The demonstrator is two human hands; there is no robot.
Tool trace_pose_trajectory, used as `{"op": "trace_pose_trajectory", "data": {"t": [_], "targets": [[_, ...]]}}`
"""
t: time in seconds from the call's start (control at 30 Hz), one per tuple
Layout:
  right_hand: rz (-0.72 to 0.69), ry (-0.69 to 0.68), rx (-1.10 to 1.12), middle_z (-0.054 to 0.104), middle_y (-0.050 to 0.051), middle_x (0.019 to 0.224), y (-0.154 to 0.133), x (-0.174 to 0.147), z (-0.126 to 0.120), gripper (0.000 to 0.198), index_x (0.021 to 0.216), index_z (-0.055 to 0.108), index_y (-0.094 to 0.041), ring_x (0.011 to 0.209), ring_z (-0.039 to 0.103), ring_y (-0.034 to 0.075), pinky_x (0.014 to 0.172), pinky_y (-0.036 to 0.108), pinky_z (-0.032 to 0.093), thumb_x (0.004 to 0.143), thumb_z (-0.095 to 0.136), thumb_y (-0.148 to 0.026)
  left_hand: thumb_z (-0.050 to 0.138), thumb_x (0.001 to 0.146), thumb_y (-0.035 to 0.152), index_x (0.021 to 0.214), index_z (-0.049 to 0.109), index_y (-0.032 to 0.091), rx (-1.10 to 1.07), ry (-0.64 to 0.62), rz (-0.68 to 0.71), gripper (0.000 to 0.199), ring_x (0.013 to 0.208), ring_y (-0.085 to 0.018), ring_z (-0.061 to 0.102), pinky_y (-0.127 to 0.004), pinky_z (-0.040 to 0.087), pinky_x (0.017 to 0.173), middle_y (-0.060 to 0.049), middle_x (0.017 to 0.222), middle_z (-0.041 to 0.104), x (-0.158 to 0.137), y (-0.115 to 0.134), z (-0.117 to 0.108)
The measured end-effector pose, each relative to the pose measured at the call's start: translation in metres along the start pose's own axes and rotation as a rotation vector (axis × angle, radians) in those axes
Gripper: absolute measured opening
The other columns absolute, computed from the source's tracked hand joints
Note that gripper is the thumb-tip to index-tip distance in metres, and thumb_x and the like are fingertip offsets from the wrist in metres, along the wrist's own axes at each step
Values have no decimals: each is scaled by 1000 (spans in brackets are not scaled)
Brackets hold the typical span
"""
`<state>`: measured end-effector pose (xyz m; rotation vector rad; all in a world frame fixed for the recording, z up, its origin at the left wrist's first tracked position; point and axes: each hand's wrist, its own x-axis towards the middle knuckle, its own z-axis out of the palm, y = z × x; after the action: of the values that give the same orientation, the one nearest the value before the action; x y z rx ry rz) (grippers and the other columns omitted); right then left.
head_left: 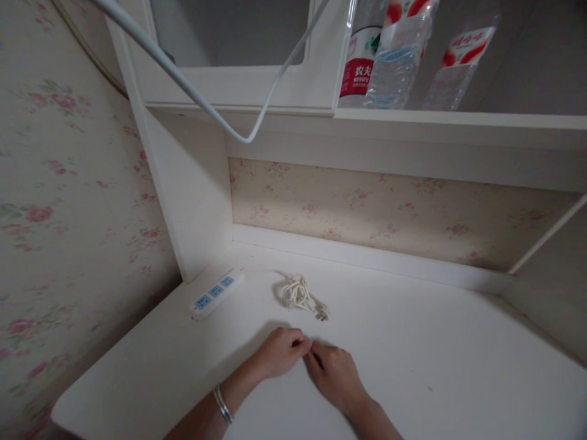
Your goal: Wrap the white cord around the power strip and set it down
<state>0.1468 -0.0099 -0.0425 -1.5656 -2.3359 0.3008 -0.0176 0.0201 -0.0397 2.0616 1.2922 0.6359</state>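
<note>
My left hand (282, 352) and my right hand (335, 370) rest on the white desk, their fingers curled in and their thumb and finger tips meeting in the middle. Nothing shows in either hand. A silver bangle (222, 404) circles my left wrist. Just beyond the hands lies a white cord (298, 293), bundled in loose loops, with its plug (321, 314) pointing toward my right hand. From the bundle the cord runs left to a white power strip (216, 293) with blue sockets, lying at an angle.
Overhead, a pale rod or cable (202, 101) bends down in front of a white cabinet (243, 88). Several plastic bottles (398, 67) stand on the shelf at upper right. Floral wallpaper (59, 201) covers the left wall. The white desktop (413, 342) extends right to a side panel.
</note>
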Motion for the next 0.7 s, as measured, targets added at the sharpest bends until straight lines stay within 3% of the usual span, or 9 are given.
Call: {"op": "trace_pose_trajectory", "data": {"t": [0.7], "targets": [[-4, 1, -6, 70, 0, 79, 0, 1, 0, 30, 84, 62, -24, 71, 66, 16, 58, 23, 34, 95, 35, -32, 41, 90, 40, 74, 66, 16, 114, -26, 10, 38, 62, -11, 51, -22, 28, 52, 0, 69, 66, -3, 2, -2]]}}
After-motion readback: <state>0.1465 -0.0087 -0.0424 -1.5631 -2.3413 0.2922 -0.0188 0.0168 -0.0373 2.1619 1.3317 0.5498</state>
